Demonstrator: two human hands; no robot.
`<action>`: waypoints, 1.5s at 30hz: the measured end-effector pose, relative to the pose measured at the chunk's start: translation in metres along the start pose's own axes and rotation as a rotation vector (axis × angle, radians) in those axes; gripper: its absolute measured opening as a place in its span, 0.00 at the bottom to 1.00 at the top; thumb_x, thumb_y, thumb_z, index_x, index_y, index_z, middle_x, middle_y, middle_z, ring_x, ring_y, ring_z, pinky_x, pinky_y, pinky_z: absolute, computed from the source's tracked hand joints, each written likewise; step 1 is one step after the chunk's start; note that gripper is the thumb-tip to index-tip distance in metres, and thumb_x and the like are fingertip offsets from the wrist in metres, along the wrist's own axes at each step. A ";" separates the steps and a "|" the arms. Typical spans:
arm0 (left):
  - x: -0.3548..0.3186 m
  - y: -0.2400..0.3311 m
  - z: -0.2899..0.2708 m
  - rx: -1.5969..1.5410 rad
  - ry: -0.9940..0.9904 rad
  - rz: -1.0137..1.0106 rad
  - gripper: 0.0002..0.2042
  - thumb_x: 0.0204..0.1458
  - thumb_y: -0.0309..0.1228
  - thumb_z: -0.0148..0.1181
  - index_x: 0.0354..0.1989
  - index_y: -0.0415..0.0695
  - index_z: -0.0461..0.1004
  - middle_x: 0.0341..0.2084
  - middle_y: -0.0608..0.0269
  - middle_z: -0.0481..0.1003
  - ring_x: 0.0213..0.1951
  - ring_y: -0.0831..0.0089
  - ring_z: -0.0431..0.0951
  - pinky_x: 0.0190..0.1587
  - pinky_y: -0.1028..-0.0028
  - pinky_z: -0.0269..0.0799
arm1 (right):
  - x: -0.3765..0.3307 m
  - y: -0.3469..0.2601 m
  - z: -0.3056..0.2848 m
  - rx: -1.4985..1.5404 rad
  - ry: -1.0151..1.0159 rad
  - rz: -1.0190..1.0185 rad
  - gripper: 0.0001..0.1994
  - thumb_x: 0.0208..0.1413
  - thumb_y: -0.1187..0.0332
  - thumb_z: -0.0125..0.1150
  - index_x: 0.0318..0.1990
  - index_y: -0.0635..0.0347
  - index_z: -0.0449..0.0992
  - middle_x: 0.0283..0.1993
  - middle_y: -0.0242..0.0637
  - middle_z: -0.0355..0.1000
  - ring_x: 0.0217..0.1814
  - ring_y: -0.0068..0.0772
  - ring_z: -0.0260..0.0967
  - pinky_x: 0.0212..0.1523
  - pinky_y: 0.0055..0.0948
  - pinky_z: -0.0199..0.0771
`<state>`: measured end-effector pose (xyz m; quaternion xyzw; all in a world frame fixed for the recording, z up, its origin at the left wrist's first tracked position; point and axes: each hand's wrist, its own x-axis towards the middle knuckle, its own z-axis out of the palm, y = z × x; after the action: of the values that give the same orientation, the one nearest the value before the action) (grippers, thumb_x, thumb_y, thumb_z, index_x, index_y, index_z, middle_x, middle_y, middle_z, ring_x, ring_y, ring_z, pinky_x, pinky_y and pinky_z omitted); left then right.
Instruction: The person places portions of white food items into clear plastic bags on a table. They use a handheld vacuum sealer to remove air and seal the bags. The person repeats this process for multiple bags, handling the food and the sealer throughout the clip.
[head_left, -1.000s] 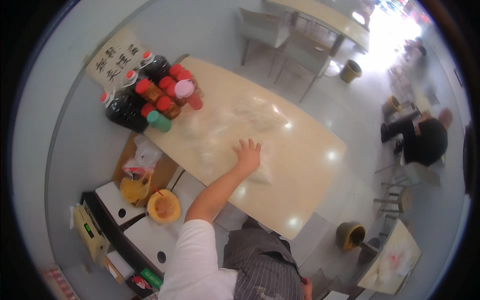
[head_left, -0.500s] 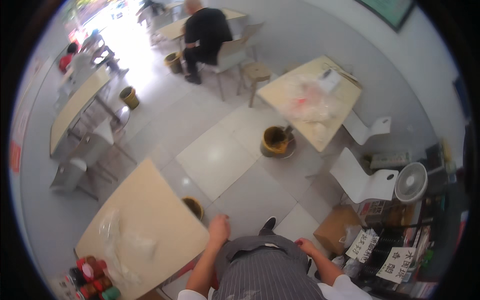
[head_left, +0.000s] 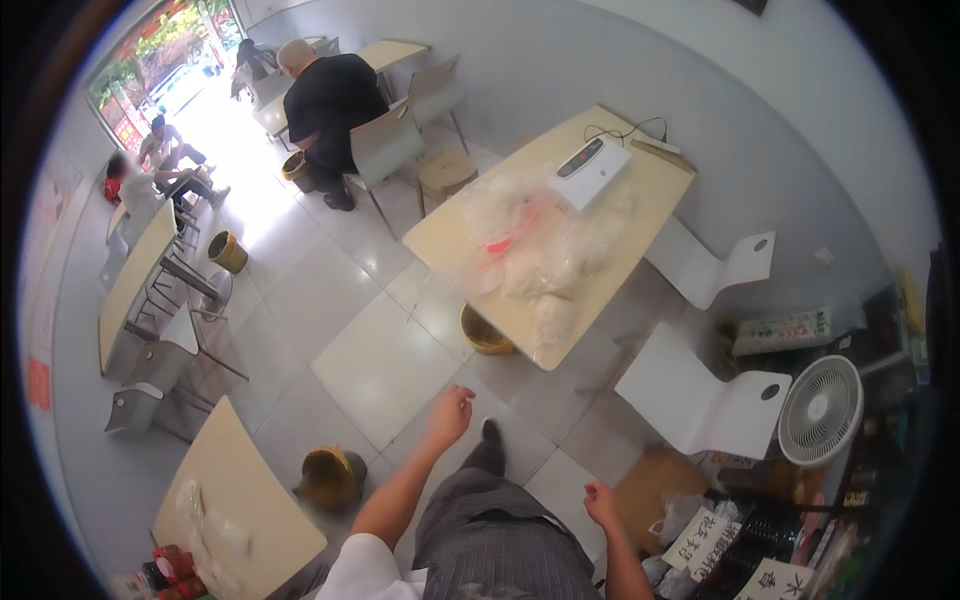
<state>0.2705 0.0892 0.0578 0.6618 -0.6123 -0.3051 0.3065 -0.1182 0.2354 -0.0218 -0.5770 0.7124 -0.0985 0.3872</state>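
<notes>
- Pale tiled floor [head_left: 370, 365] lay under both hands, which held nothing.
- Left hand [head_left: 449, 413] hung loosely curled, empty.
- Right hand [head_left: 601, 503] likewise half-curled, empty.
- Nearest: wooden table [head_left: 640, 215] with clear plastic bags [head_left: 530, 250], untouched, well apart.

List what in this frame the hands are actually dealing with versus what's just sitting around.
In hand: nothing held. Left hand and right hand are both empty, over the floor; nearest table holds clear plastic bags.

Lying about: yellow bin, white chairs, fan, flat white device, sauce bottles.
</notes>
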 end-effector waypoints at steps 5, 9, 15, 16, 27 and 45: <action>0.184 0.056 0.007 -0.012 0.290 0.236 0.08 0.44 0.18 0.49 0.32 0.41 0.73 0.30 0.53 0.74 0.38 0.52 0.72 0.41 0.61 0.68 | 0.134 -0.113 -0.096 0.022 0.171 -0.307 0.10 0.50 0.75 0.55 0.40 0.62 0.74 0.37 0.44 0.73 0.38 0.40 0.73 0.39 0.32 0.73; 0.334 0.122 0.019 0.028 0.332 0.630 0.10 0.41 0.16 0.48 0.30 0.42 0.73 0.30 0.55 0.74 0.38 0.56 0.72 0.44 0.63 0.66 | 0.227 -0.227 -0.196 0.028 0.221 -0.525 0.09 0.50 0.78 0.52 0.39 0.62 0.74 0.35 0.44 0.73 0.36 0.44 0.72 0.36 0.33 0.72; 0.463 0.099 0.055 0.736 0.045 0.430 0.06 0.46 0.27 0.51 0.29 0.49 0.75 0.29 0.61 0.77 0.37 0.63 0.76 0.42 0.64 0.67 | 0.398 -0.377 -0.238 -0.054 0.051 -0.852 0.10 0.44 0.81 0.49 0.32 0.62 0.76 0.31 0.46 0.73 0.34 0.44 0.72 0.37 0.33 0.71; 0.467 0.092 0.055 0.758 0.010 0.326 0.06 0.47 0.28 0.51 0.29 0.48 0.75 0.29 0.62 0.77 0.37 0.64 0.76 0.42 0.63 0.67 | 0.427 -0.403 -0.233 -0.101 -0.027 -0.856 0.10 0.44 0.82 0.48 0.31 0.62 0.76 0.30 0.45 0.73 0.34 0.41 0.73 0.37 0.30 0.72; 0.402 0.077 0.014 0.801 -0.060 -0.776 0.04 0.45 0.27 0.55 0.25 0.49 0.77 0.26 0.61 0.79 0.32 0.65 0.80 0.29 0.69 0.73 | 0.581 -0.466 -0.098 -0.289 -0.231 -0.909 0.19 0.43 0.79 0.54 0.46 0.60 0.73 0.44 0.49 0.71 0.47 0.53 0.69 0.46 0.42 0.70; 0.520 0.047 0.058 0.321 0.258 -0.913 0.29 0.43 0.30 0.60 0.58 0.48 0.62 0.60 0.51 0.55 0.55 0.39 0.61 0.48 0.47 0.68 | 0.652 -0.501 -0.157 -0.925 -0.512 -1.144 0.18 0.43 0.74 0.60 0.46 0.61 0.69 0.44 0.50 0.71 0.48 0.48 0.70 0.43 0.38 0.73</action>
<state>0.2291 -0.4340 0.0430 0.9334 -0.2564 -0.2258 0.1094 0.1284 -0.5559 0.0942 -0.9624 0.1611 0.1605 0.1484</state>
